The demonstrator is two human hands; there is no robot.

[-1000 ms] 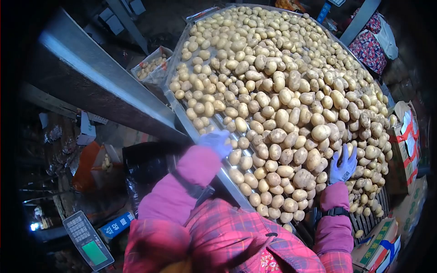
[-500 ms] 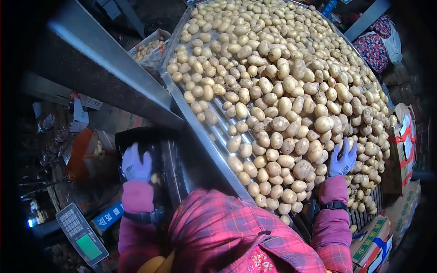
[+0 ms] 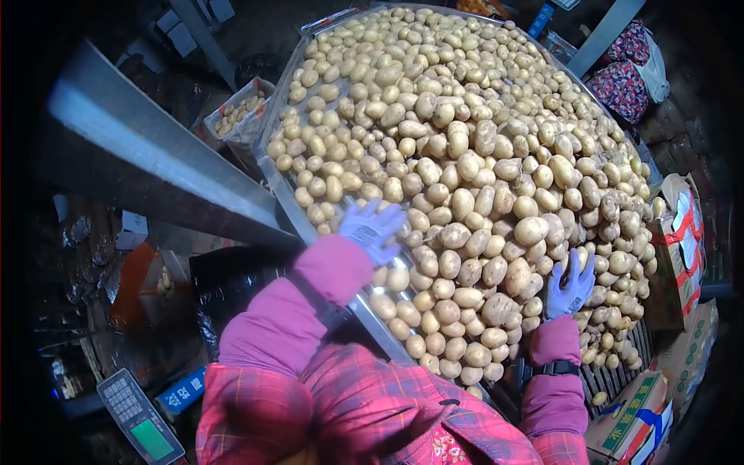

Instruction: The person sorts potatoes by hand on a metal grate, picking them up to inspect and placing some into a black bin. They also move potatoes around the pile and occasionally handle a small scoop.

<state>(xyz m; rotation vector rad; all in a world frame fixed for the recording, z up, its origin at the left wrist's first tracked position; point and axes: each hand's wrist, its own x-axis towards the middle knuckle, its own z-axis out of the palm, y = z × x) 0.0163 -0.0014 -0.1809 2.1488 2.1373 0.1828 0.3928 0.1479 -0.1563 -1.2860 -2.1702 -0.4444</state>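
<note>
Potatoes (image 3: 465,205) cover a broad metal sorting table (image 3: 291,200). My left hand (image 3: 372,231), in a pale purple glove, lies over its left part with fingers spread, at the edge of the potatoes. On the right side of the pile, my right hand (image 3: 570,287), gloved alike, rests palm down on potatoes with its fingers apart. Neither hand is closed round a potato. Some potatoes beneath the hands are hidden.
A digital scale (image 3: 139,415) sits at the lower left. A slanting metal beam (image 3: 167,147) runs along the left. Cardboard boxes (image 3: 670,306) stand at the right, and a box of potatoes (image 3: 239,112) is beyond the table's left edge.
My left hand has moved right, from beside the table onto the potatoes. My right hand remains on the pile with its fingers spread. The view has shifted slightly.
</note>
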